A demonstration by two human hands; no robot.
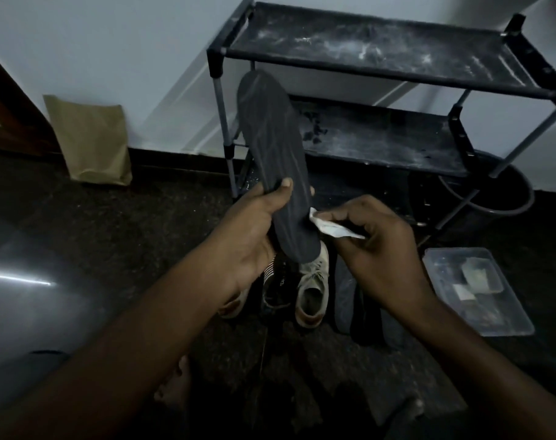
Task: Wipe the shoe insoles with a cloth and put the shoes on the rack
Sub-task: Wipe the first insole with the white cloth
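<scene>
Dark floor point(111, 230), open leftward; rack point(381, 52) at the wall. I see left hand point(254, 236) gripping the insole point(270, 138) before the rack's left post, right hand point(378, 249) pinching the cloth point(327, 225) to its edge; shoes point(311, 290) beneath.

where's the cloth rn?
Head view, just right of centre: the white cloth is pinched in the right hand, at the lower right edge of the dark insole that the left hand holds up, above the pale sneaker.
</scene>
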